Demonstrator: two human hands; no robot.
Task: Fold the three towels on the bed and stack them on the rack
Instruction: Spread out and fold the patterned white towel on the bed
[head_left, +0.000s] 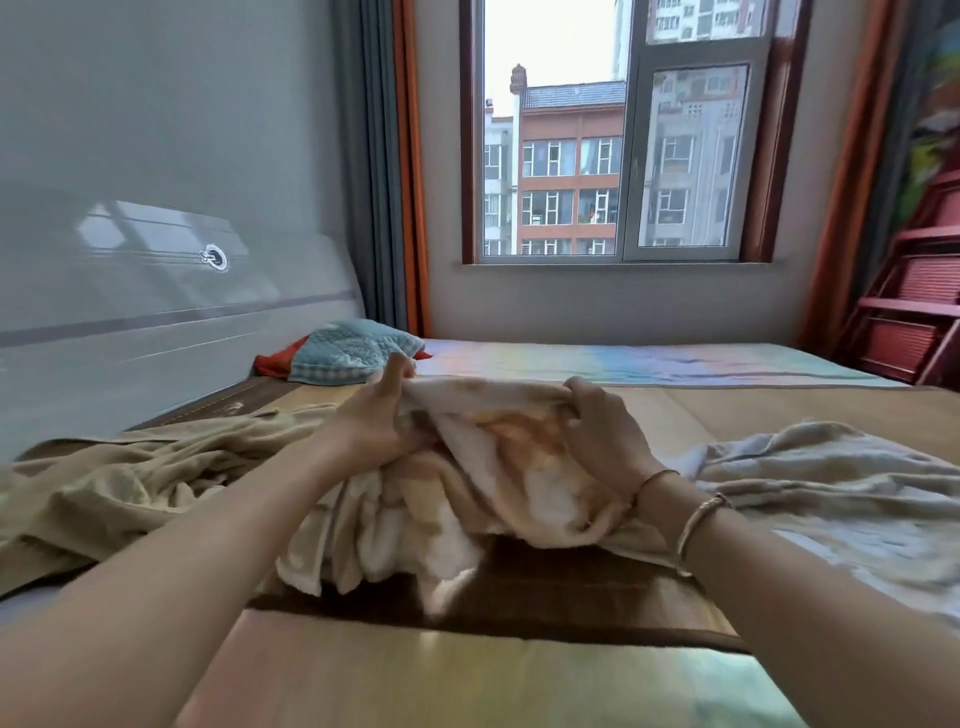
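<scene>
On the bed by the window, both hands — left, right — grip the cream towel's top edge; tan towel left, grey towel right.

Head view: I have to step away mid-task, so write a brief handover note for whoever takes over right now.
Left hand and right hand both grip the top edge of the cream-and-orange towel, bunched and unfolded, lifted over the bed.
Tan towel lies crumpled to the left, pale grey towel crumpled to the right.
The red rack shows no towels on its visible shelves.
Done: nothing folded.
Left: fold all three, stack them on the rack.
</scene>
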